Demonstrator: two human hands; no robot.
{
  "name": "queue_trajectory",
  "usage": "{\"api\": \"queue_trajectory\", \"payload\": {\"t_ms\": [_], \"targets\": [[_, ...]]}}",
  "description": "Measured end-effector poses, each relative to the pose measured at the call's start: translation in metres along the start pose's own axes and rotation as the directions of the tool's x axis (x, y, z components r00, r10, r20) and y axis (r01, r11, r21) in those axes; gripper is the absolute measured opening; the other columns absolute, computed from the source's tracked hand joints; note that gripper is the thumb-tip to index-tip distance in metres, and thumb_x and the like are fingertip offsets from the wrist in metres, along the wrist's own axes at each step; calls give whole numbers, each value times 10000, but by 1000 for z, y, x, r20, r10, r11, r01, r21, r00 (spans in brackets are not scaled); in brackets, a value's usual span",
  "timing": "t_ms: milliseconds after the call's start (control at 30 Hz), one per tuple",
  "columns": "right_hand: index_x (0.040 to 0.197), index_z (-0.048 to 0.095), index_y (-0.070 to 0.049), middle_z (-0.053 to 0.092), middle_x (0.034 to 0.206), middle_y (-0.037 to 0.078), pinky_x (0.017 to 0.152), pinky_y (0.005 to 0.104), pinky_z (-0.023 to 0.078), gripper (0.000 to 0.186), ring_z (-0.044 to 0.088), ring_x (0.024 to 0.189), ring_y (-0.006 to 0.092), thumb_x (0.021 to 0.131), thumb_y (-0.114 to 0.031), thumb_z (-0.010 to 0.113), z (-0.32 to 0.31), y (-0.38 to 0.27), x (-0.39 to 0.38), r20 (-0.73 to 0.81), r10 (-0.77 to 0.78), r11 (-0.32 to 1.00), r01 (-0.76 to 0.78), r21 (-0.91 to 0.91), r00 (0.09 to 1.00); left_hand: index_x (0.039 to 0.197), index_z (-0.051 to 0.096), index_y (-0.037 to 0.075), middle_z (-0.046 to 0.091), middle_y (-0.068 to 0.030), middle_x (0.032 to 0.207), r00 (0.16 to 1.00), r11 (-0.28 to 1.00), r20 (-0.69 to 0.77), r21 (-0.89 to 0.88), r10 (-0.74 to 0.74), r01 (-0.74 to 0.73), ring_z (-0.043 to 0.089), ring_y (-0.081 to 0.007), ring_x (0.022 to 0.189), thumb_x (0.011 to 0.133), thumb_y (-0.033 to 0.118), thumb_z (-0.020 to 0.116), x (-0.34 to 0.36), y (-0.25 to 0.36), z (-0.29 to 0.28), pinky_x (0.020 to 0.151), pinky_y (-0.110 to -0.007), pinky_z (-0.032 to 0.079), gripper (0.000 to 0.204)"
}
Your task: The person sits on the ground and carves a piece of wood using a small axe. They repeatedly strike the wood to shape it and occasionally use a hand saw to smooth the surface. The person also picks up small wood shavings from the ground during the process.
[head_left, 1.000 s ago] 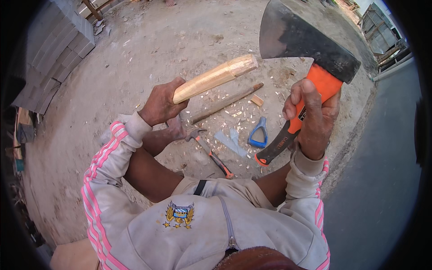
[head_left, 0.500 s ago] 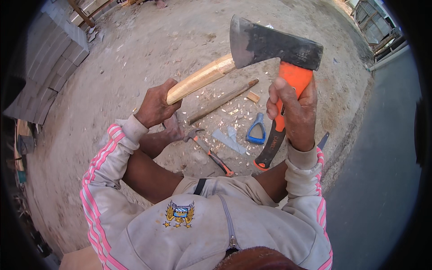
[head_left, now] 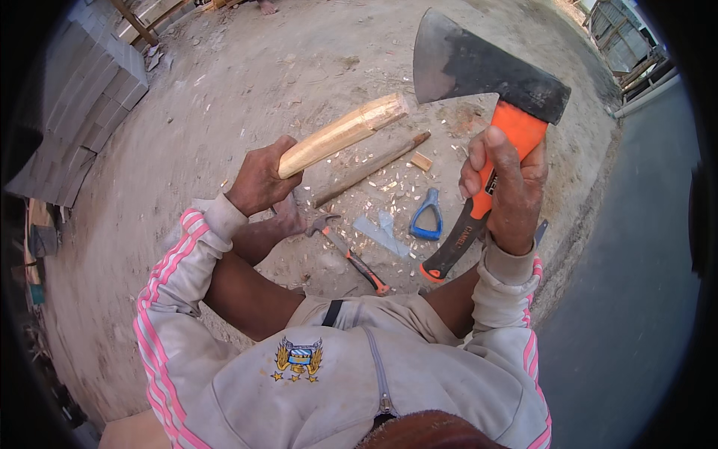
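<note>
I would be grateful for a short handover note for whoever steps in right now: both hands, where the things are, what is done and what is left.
Left hand: gripping the pale wooden stick by its lower end, the stick angled up to the right.
Right hand: holding the orange-handled hatchet raised, blade near the stick's top end.
On the ground: wood chips, a darker stick, a claw hammer, a blue handle.
Done: some wood chipped off.
Left: more shaving, probably.

The sandy ground carries scattered pale wood chips near the middle. A long wooden stick lies among them, a small hammer nearer, a blue handle to its right. Grey blocks are stacked at the far left.
</note>
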State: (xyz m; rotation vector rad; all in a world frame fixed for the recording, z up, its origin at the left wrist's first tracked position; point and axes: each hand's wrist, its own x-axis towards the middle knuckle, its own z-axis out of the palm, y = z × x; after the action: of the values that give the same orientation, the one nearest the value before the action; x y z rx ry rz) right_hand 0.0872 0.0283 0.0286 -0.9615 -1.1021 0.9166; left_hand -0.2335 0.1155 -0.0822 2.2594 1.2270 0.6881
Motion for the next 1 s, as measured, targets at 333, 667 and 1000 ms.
{"api": "queue_trajectory", "payload": {"t_ms": [333, 667, 1000], "targets": [[1157, 464, -20, 549, 694, 46, 468, 237, 427, 212, 504, 503, 89, 1000, -104, 579, 6, 7, -1, 74, -5, 999, 7, -37, 997, 1066, 583, 54, 664, -157, 790, 1000, 1000, -3, 28, -6, 6, 702, -316, 741, 802, 79, 721, 1, 1, 0, 682, -373, 535, 300], [1171, 472, -13, 543, 696, 28, 458, 217, 404, 220, 496, 503, 74, 996, -89, 582, 10, 4, 0, 91, 23, 999, -19, -49, 996, 1074, 584, 58, 667, -155, 811, 997, 998, -76, 64, 0, 5, 700, -331, 743, 804, 78, 723, -1, -5, 9, 691, -378, 544, 304], [1145, 460, -17, 545, 727, 54, 470, 234, 425, 200, 500, 514, 92, 996, -83, 577, 4, 3, -2, 38, -4, 1000, 5, -20, 999, 1069, 566, 73, 667, -161, 827, 998, 996, -66, 90, -18, 24, 692, -354, 768, 798, 98, 719, -1, -8, 13, 686, -403, 543, 312]]}}
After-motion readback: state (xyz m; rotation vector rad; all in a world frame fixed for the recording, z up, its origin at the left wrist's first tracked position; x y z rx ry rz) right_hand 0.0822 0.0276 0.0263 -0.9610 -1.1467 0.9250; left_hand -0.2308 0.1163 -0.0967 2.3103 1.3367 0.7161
